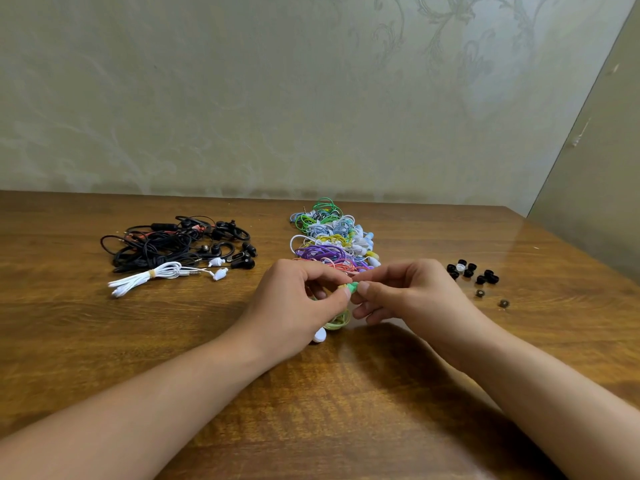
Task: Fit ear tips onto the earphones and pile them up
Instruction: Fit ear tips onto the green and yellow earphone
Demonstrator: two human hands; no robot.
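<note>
My left hand and my right hand meet over the middle of the table. Between their fingertips they pinch a small green earbud. Its pale yellow-green cable hangs coiled under my left hand, and a white earbud pokes out below the palm. Whether an ear tip sits on the green bud is hidden by my fingers. A heap of coloured earphones lies just behind my hands. Several loose black ear tips lie to the right.
A tangle of black earphones lies at the left, with a banded white pair in front of it. Two stray ear tips sit near the right edge of the wooden table. A wall stands behind the table.
</note>
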